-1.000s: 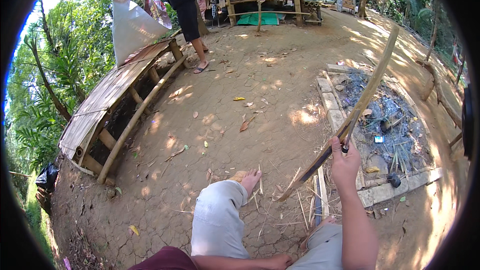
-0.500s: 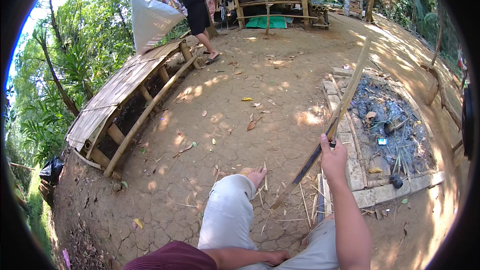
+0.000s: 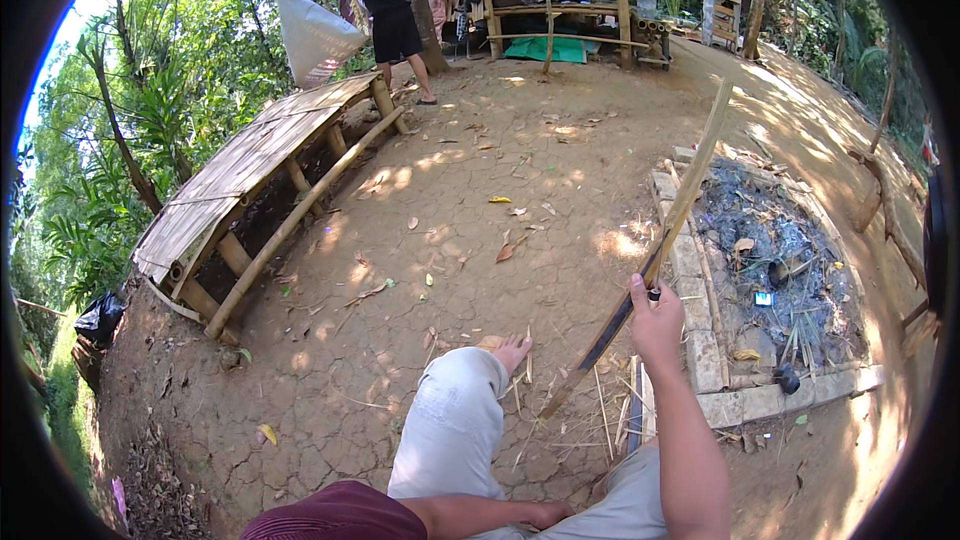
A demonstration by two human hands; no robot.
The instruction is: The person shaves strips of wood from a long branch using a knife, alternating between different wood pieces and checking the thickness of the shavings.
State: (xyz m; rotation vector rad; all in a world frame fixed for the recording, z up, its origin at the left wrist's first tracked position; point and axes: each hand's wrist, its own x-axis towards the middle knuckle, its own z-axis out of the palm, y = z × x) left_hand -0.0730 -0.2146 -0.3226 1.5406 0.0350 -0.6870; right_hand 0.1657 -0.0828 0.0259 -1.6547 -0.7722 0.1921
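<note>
My right hand (image 3: 657,325) is closed around a long, narrow bamboo slat (image 3: 697,175), pale at its upper end and dark along its lower middle. It slants from the upper right down toward the ground near my bare foot (image 3: 513,352). A small black piece (image 3: 654,294) with a shiny end pokes out of the same grip; its kind is unclear. Low over my lap, my left hand (image 3: 548,514) lies curled against my grey trousers (image 3: 450,420), its fingers mostly hidden. Thin split strips (image 3: 605,408) lie scattered on the soil between my legs.
On the right, a brick-edged fire pit (image 3: 705,355) holds ash and litter. A low bamboo bench (image 3: 250,165) stands at left. Behind it, a person (image 3: 385,5) lifts a large white sack (image 3: 315,38). A bamboo shelter (image 3: 555,10) stands at the back.
The view has shifted slightly. The person at the back has raised the white sack a little and stands more upright. My right hand still grips the slat at nearly the same slant.
</note>
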